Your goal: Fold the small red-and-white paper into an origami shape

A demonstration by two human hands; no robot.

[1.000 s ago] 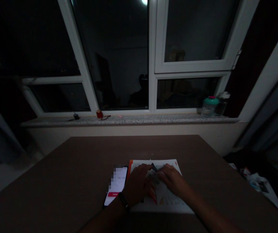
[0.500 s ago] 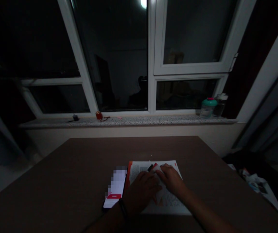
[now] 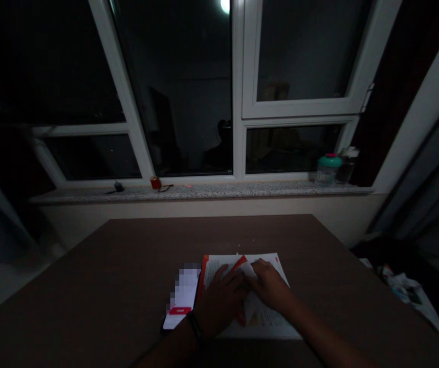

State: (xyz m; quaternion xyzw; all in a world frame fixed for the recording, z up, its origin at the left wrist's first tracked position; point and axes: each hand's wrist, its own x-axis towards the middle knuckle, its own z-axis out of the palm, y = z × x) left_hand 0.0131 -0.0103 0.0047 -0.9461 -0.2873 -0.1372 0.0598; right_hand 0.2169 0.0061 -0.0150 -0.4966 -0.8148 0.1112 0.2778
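A sheet of folded paper (image 3: pixel 250 305), white with orange-red parts, lies at a slant over a printed page (image 3: pixel 275 323) with an orange left edge. My left hand (image 3: pixel 225 296), with a dark band on its wrist, is closed on the left side of the folded paper. From the right, my right hand (image 3: pixel 271 283) pinches the upper part, its fingers bent close to the left fingertips. Both hands hide much of the paper, and dim light blurs the folds.
A phone (image 3: pixel 184 294) with a lit screen lies left of the page on the brown table (image 3: pixel 135 255). On the stone windowsill (image 3: pixel 219 191) stand a teal-lidded bottle (image 3: pixel 327 168), another clear bottle (image 3: pixel 346 166) and a small red object (image 3: pixel 155 182).
The folded paper has turned between my hands, and more of its orange-red top edge shows. A dark corner that was visible by my left fingers is now out of sight.
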